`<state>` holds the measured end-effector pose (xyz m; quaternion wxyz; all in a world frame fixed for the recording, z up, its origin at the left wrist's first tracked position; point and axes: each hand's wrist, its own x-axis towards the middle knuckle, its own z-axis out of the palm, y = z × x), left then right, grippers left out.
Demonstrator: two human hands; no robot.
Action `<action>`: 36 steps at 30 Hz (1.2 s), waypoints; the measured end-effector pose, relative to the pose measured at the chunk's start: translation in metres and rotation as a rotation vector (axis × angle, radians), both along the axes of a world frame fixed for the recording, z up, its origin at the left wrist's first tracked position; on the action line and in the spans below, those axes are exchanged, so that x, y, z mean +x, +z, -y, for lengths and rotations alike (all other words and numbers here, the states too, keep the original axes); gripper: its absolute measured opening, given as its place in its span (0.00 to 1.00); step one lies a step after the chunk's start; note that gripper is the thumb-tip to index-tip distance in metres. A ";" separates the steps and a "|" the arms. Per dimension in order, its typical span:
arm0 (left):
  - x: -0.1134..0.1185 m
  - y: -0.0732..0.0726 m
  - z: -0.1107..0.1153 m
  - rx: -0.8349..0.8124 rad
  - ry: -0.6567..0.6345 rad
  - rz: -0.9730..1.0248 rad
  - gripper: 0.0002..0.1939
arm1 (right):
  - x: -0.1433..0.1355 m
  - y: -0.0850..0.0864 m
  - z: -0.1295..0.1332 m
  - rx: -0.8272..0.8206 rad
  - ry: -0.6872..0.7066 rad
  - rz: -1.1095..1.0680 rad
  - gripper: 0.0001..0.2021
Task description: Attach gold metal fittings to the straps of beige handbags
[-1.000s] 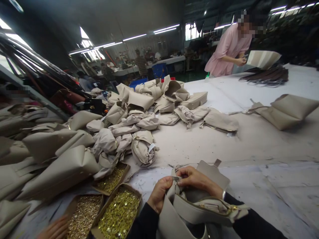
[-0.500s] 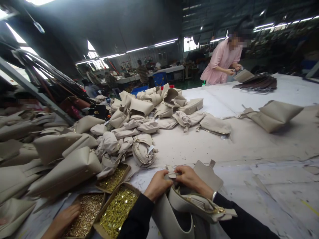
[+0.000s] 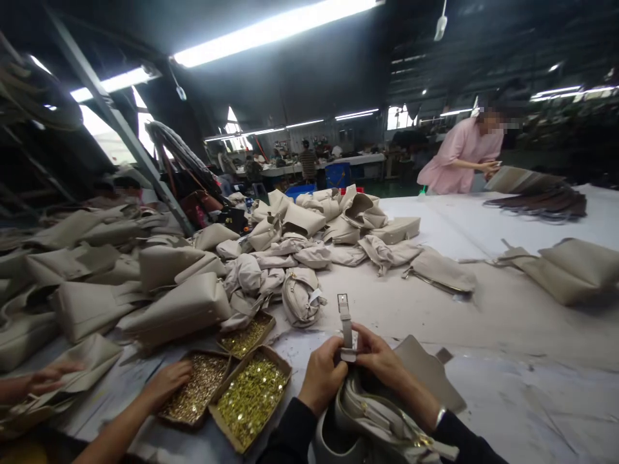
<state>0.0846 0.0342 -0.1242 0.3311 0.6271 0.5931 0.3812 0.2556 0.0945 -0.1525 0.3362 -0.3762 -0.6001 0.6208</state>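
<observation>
My left hand and my right hand pinch a short beige strap from both sides. A square metal buckle stands up at its top end. Below my hands is the beige handbag that the strap seems to belong to, its mouth upward, with a gold zip along an inner pouch. A flat beige flap with a tab spreads out beside my right wrist. My fingertips partly hide the strap's lower part.
Cardboard trays of gold and copper-coloured metal bits stand left of me. A co-worker's hand is in the copper tray. Heaped beige bags lie beyond. Another bag sits right; a person in pink stands across the table.
The strap's buckle end now points upward above my fingers, where earlier it was bunched between them. My view has tilted up and turned left. More of the co-worker's arms shows at left.
</observation>
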 end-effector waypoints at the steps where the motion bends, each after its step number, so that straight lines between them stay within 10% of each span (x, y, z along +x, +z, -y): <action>1: -0.001 -0.004 0.004 0.034 -0.025 0.007 0.16 | 0.002 -0.001 0.003 0.004 -0.003 -0.032 0.33; 5: -0.005 -0.023 0.023 0.181 -0.074 -0.084 0.13 | 0.015 0.006 0.018 0.112 0.132 -0.061 0.14; 13: -0.012 -0.049 0.053 0.341 -0.040 -0.092 0.14 | 0.034 0.029 0.033 0.086 0.173 0.071 0.13; 18: -0.018 -0.062 0.056 0.492 0.025 -0.239 0.15 | 0.019 0.044 0.050 0.414 0.183 0.292 0.16; 24: -0.017 -0.084 0.055 0.692 0.171 -0.264 0.21 | -0.004 0.028 0.070 0.514 0.005 0.401 0.10; 30: -0.016 -0.098 0.049 0.539 0.208 -0.032 0.17 | -0.009 0.015 0.071 0.537 -0.043 0.312 0.08; 36: -0.016 -0.095 0.051 0.496 0.184 -0.200 0.13 | 0.002 0.013 0.066 0.422 -0.024 0.238 0.09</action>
